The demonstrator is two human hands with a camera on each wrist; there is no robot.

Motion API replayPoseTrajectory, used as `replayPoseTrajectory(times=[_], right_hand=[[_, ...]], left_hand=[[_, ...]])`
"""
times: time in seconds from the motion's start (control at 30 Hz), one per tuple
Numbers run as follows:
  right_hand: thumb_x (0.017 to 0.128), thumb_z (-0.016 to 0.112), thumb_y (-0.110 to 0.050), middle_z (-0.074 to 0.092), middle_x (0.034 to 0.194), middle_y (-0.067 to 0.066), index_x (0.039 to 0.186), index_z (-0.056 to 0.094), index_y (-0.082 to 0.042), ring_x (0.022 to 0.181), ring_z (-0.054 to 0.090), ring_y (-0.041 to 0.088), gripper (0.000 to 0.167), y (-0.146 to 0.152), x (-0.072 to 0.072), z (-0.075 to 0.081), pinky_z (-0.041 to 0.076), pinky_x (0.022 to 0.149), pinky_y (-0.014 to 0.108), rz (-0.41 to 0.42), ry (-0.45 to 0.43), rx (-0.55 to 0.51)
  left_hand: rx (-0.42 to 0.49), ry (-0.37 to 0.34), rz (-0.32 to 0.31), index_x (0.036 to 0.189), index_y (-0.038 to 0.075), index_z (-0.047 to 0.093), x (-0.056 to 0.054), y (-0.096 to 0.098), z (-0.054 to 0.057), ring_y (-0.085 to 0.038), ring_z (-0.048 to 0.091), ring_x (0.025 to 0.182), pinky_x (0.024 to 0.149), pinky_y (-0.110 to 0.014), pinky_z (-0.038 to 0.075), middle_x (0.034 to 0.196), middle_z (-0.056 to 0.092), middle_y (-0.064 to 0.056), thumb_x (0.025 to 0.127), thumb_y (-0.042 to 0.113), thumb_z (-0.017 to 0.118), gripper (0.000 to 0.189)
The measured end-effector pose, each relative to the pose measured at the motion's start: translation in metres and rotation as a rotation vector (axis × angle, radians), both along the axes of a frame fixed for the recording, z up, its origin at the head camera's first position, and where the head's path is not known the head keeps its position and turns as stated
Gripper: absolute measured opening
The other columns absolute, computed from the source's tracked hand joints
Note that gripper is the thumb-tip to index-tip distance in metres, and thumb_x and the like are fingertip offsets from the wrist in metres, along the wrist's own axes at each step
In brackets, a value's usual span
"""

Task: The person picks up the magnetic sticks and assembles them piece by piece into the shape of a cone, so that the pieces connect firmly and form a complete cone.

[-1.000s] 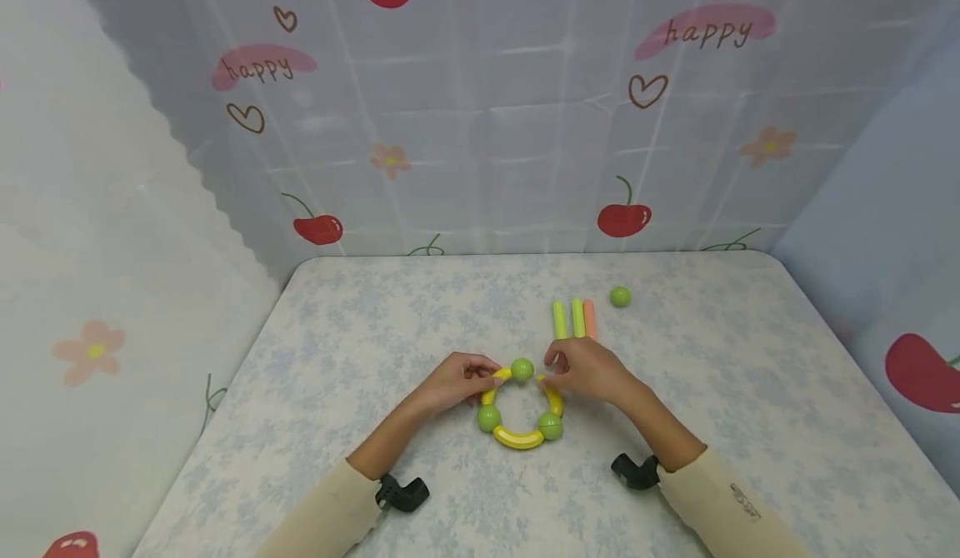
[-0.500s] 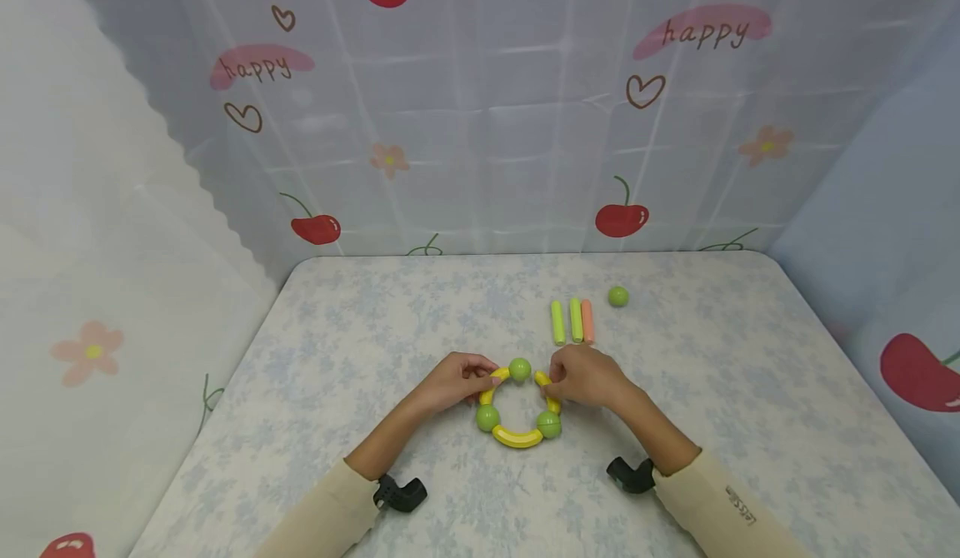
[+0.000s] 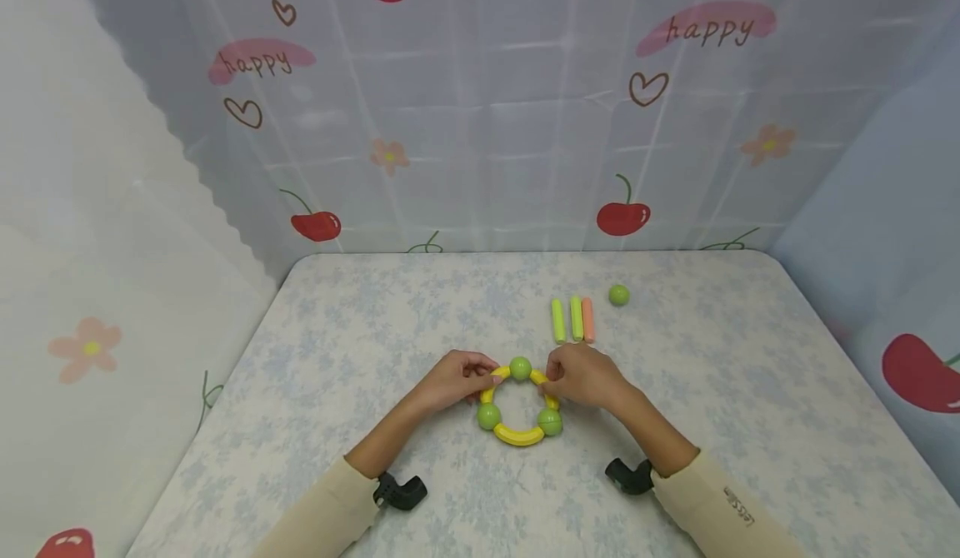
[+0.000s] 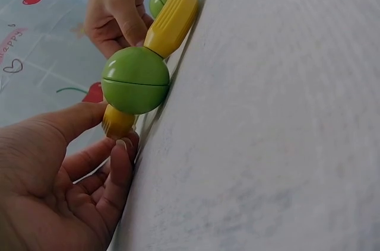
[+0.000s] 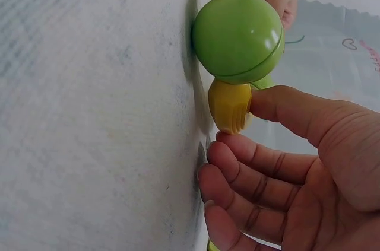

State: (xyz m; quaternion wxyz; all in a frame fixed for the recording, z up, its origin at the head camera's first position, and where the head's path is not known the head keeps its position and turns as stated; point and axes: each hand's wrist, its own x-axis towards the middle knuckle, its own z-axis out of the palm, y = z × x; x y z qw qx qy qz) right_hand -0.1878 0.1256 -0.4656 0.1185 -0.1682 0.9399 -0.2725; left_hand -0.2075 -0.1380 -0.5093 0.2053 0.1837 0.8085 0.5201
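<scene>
- Yellow arc point(image 3: 538, 377) right of far green ball point(image 3: 520, 368) now meets it; ring point(image 3: 519, 435) seems closed.
- Right hand point(image 3: 587, 375) pinches that arc; left hand point(image 3: 454, 377), the left arc point(image 3: 487, 396).

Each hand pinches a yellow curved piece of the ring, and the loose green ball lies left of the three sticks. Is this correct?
Not quite: the head view shows the loose green ball to the right of the three sticks. The left hand and right hand each pinch a yellow curved piece of the ring.
</scene>
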Motion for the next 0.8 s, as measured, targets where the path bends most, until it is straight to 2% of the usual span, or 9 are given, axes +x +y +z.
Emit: replayPoseTrajectory(times=[0.23, 0.4, 0.57, 0.8], right_hand=[[0.085, 0.084, -0.024, 0.058, 0.068, -0.005, 0.075, 0.067, -0.016, 0.058, 0.052, 0.011, 0.022, 0.001, -0.001, -0.001, 0.043, 0.052, 0.028, 0.006, 0.012, -0.008], [0.089, 0.081, -0.028, 0.058, 0.065, -0.005, 0.074, 0.068, -0.014, 0.057, 0.051, 0.012, 0.024, 0.007, -0.005, 0.005, 0.041, 0.052, 0.028, 0.005, -0.004, -0.025], [0.093, 0.077, -0.027, 0.059, 0.064, -0.002, 0.076, 0.071, -0.009, 0.057, 0.051, 0.014, 0.025, 0.022, -0.015, 0.014, 0.041, 0.053, 0.029, -0.079, 0.019, -0.059], [0.094, 0.074, -0.018, 0.066, 0.077, 0.007, 0.094, 0.073, -0.002, 0.061, 0.06, 0.017, 0.016, 0.047, -0.04, 0.019, 0.048, 0.053, 0.032, -0.225, 0.124, -0.081]], left_hand=[[-0.03, 0.049, -0.007, 0.117, 0.006, 0.074, 0.001, 0.001, 0.001, -0.015, 0.064, 0.066, 0.059, -0.031, 0.057, 0.083, 0.07, 0.0, 0.098, 0.025, 0.071, 0.027], [-0.031, 0.074, -0.008, 0.117, 0.006, 0.074, 0.001, 0.001, 0.0, -0.015, 0.064, 0.064, 0.058, -0.031, 0.057, 0.079, 0.068, -0.001, 0.098, 0.023, 0.071, 0.026], [-0.028, 0.099, -0.017, 0.117, 0.006, 0.074, 0.002, 0.001, 0.0, -0.016, 0.064, 0.063, 0.057, -0.031, 0.057, 0.077, 0.068, 0.0, 0.098, 0.023, 0.071, 0.025], [-0.031, 0.099, 0.0, 0.117, 0.007, 0.073, 0.002, 0.002, -0.003, -0.016, 0.064, 0.063, 0.058, -0.032, 0.057, 0.078, 0.068, 0.0, 0.098, 0.024, 0.071, 0.025]])
